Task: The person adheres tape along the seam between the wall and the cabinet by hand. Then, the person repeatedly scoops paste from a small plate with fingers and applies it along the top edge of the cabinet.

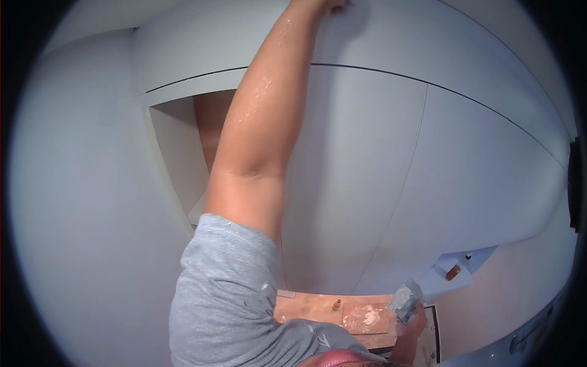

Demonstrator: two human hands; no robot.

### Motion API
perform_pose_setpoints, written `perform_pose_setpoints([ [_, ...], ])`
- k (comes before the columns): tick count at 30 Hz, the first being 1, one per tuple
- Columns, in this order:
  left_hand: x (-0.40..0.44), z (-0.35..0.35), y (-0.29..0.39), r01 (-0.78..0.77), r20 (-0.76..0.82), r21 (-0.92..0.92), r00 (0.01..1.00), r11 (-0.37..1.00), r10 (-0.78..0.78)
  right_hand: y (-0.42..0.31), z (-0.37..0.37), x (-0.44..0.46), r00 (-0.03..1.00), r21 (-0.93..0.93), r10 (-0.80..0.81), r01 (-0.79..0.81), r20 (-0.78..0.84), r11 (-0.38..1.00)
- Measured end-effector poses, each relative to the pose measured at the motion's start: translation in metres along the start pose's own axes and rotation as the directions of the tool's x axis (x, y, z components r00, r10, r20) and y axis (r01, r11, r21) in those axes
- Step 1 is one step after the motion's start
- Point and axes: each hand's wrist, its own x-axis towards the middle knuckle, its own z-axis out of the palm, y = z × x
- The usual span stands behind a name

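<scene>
My left arm, in a grey short sleeve, reaches up across the view, with white splashes on the forearm. My left hand is at the top edge against the pale upper panel. The frame cuts off most of it. Its fingers look curled, and whatever they hold is out of sight. Low on the right, my right hand is closed around a wide putty knife with white paste on its grey surface. The handle is hidden by the fingers.
A tall pale panel wall with thin seams stands in front, with an open niche at left. Below, a board smeared with white paste and a small bottle are on the floor. A brown bottle sits on a bluish ledge.
</scene>
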Motion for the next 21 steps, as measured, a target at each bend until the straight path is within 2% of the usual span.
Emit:
perform_pose_setpoints([
  [2,-0.025,-0.012,0.002,-0.037,0.062,0.125,0.998,0.991,0.029,0.001,-0.001,0.004,1.0,-0.02,0.028,-0.028,-0.003,0.999],
  [4,-0.031,-0.048,-0.005,-0.102,-0.284,0.133,0.949,0.986,0.137,0.005,-0.017,0.012,0.999,-0.062,0.036,-0.034,0.024,0.997],
  [7,0.0,-0.111,-0.031,0.091,-0.26,-0.091,0.959,0.992,-0.112,0.001,-0.029,0.007,0.999,-0.124,0.023,-0.026,-0.025,0.992],
  [8,0.001,-0.116,-0.03,0.129,-0.266,-0.069,0.953,0.989,-0.143,-0.002,-0.026,0.002,0.999,-0.102,0.006,-0.009,-0.032,0.995],
  [11,0.022,-0.112,-0.028,0.198,-0.146,0.029,0.971,0.98,-0.192,-0.005,-0.014,-0.005,0.999,-0.056,-0.05,0.05,-0.009,0.997],
  [12,0.023,-0.1,-0.024,0.18,-0.155,-0.005,0.972,0.984,-0.178,-0.006,-0.016,-0.002,0.997,-0.056,-0.068,0.069,0.021,0.996],
  [14,0.027,-0.066,-0.009,0.148,-0.067,0.02,0.987,0.989,-0.146,-0.008,-0.014,0.0,0.994,-0.066,-0.08,0.085,0.075,0.994],
  [15,0.028,-0.043,-0.003,0.152,-0.036,0.099,0.988,0.983,-0.149,-0.009,-0.005,0.002,0.993,-0.077,-0.071,0.079,0.098,0.994],
  [17,-0.004,-0.002,0.021,0.032,0.036,0.196,0.999,0.98,-0.04,-0.007,0.008,0.007,0.99,-0.088,-0.037,0.049,0.134,0.995],
  [18,-0.016,0.013,0.029,0.032,0.171,0.259,0.982,0.965,-0.079,-0.003,0.011,0.012,0.989,-0.091,-0.011,0.025,0.147,0.996],
  [19,-0.03,0.026,0.035,-0.03,0.209,0.421,0.976,0.906,-0.065,-0.002,0.01,0.014,0.987,-0.096,0.014,0.001,0.159,0.995],
  [21,-0.046,0.017,0.039,-0.056,0.246,0.393,0.968,0.918,-0.046,0.0,0.01,0.011,0.993,-0.104,0.025,-0.013,0.112,0.994],
])
